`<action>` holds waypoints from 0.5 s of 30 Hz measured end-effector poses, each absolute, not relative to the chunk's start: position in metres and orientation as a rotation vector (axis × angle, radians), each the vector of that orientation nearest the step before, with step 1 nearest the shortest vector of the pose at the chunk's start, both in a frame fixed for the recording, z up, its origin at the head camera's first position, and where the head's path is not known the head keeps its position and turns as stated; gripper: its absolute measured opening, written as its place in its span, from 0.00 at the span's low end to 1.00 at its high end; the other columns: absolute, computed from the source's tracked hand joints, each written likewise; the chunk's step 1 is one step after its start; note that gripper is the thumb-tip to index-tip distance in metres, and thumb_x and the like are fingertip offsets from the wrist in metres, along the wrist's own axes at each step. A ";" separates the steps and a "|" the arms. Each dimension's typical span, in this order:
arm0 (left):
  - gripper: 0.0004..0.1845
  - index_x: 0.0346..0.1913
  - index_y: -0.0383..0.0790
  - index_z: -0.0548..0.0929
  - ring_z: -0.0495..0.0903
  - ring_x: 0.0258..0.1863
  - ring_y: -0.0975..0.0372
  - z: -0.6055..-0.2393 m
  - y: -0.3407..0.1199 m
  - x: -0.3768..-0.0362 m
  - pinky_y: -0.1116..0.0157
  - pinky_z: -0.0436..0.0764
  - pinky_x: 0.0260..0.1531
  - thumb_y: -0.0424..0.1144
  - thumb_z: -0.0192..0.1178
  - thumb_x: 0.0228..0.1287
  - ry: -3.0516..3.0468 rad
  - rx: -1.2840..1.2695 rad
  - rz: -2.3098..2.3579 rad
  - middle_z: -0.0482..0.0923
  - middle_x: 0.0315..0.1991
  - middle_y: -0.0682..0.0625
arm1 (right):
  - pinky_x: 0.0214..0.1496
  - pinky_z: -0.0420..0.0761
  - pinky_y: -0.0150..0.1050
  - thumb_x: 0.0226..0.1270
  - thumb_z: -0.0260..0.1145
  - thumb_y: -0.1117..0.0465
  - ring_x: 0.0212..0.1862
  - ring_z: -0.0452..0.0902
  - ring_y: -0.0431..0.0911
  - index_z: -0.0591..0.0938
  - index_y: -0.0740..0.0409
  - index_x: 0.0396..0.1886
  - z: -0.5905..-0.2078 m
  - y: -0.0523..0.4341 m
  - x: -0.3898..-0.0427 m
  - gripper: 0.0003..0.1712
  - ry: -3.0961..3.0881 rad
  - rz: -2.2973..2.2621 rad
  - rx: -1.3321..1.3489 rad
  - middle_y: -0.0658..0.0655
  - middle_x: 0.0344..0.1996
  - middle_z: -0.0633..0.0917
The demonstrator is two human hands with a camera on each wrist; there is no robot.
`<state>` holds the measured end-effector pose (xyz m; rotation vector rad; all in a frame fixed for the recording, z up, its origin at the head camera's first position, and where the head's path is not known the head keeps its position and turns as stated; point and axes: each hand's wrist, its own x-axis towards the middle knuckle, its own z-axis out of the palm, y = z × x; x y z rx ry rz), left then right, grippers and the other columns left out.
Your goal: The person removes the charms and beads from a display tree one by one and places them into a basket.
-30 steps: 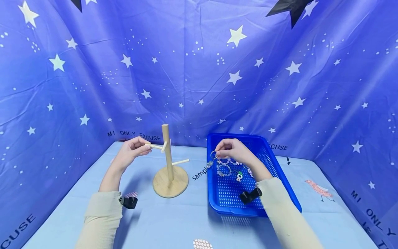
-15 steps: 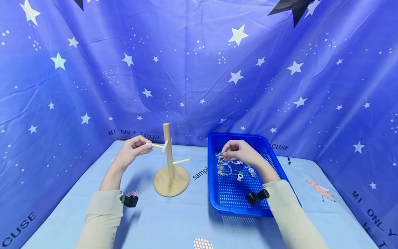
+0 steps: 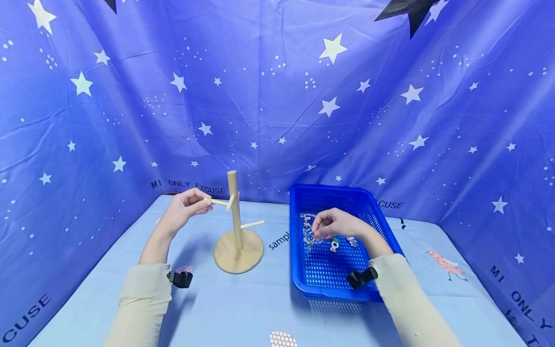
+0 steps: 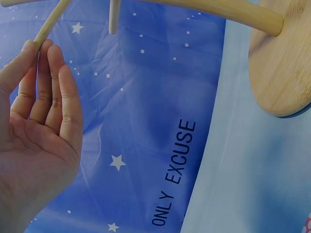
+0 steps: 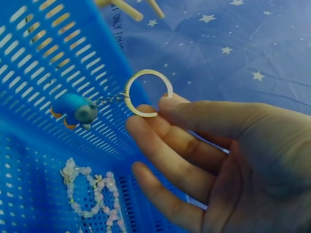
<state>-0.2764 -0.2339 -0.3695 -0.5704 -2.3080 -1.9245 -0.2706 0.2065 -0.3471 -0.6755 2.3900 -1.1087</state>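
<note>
My left hand point(image 3: 185, 212) pinches the end of a thin peg point(image 4: 50, 23) on the wooden peg stand point(image 3: 237, 231), between thumb and fingertips. The stand is upright on its round base. Over the blue basket point(image 3: 295, 274), my right hand point(image 3: 337, 225) pinches a keychain point(image 5: 75, 109) by its metal ring. A short chain joins the ring to a small blue animal figure with orange feet. In the right wrist view, a pale beaded bracelet point(image 5: 71, 187) lies in the basket below the hand. Fingers hide part of the ring.
Inside the basket, a charm with a green top point(image 3: 334, 245) and another small figure point(image 3: 352, 241) lie right of the beaded pieces. The stand's lower peg point(image 3: 253, 224) points toward the basket. A starry blue cloth point(image 3: 277, 96) hangs behind the light blue table point(image 3: 243, 308).
My right hand has moved slightly right and lower over the basket, carrying the keychain from its left rim to inside. The left hand keeps its hold on the peg.
</note>
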 end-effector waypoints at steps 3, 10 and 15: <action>0.03 0.40 0.47 0.81 0.85 0.38 0.71 -0.370 -0.234 -0.277 0.73 0.86 0.44 0.35 0.59 0.72 -2.312 -0.566 -1.925 0.85 0.35 0.62 | 0.46 0.86 0.42 0.67 0.65 0.67 0.38 0.85 0.46 0.81 0.69 0.40 -0.350 0.206 -0.272 0.08 2.306 -1.084 -0.652 0.59 0.35 0.89; 0.03 0.40 0.48 0.81 0.85 0.38 0.71 -0.370 -0.233 -0.276 0.73 0.86 0.44 0.36 0.59 0.72 -2.322 -0.551 -1.929 0.86 0.36 0.61 | 0.45 0.86 0.43 0.67 0.64 0.70 0.41 0.88 0.51 0.82 0.65 0.36 -0.359 0.206 -0.277 0.02 2.206 -0.953 -0.563 0.55 0.33 0.89; 0.04 0.40 0.49 0.81 0.85 0.38 0.71 -0.370 -0.234 -0.276 0.73 0.86 0.44 0.36 0.59 0.72 -2.325 -0.557 -1.915 0.85 0.36 0.63 | 0.47 0.87 0.44 0.66 0.65 0.70 0.38 0.88 0.48 0.82 0.65 0.36 -0.365 0.212 -0.280 0.02 2.249 -0.907 -0.474 0.54 0.32 0.89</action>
